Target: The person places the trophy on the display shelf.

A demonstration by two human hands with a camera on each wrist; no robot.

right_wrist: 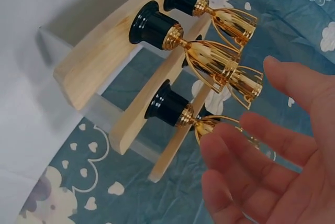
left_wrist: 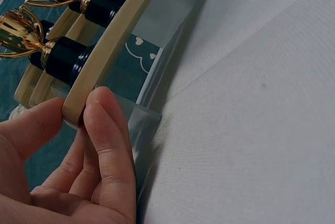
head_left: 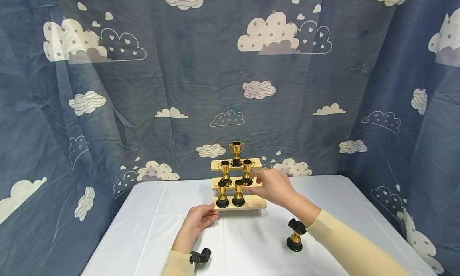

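Observation:
A three-step display stand with light wooden shelves holds several small gold trophy cups on black bases. My left hand (head_left: 199, 220) pinches the left end of the bottom shelf (left_wrist: 107, 46) between thumb and fingers. On that shelf two trophies (head_left: 238, 193) stand side by side toward the left. Two more are on the middle shelf, and a single trophy (head_left: 236, 151) tops the stand. My right hand (head_left: 274, 185) is beside the right-hand trophy of the middle shelf (right_wrist: 170, 110), fingers spread and loosely bent, with nothing held.
Another trophy (head_left: 294, 242) stands on the white-covered table (head_left: 158, 228) at the right, partly hidden behind the black right wrist camera (head_left: 297, 226). Clear supports (left_wrist: 167, 20) raise the shelves. A blue curtain with clouds (head_left: 201, 76) hangs behind and along both sides.

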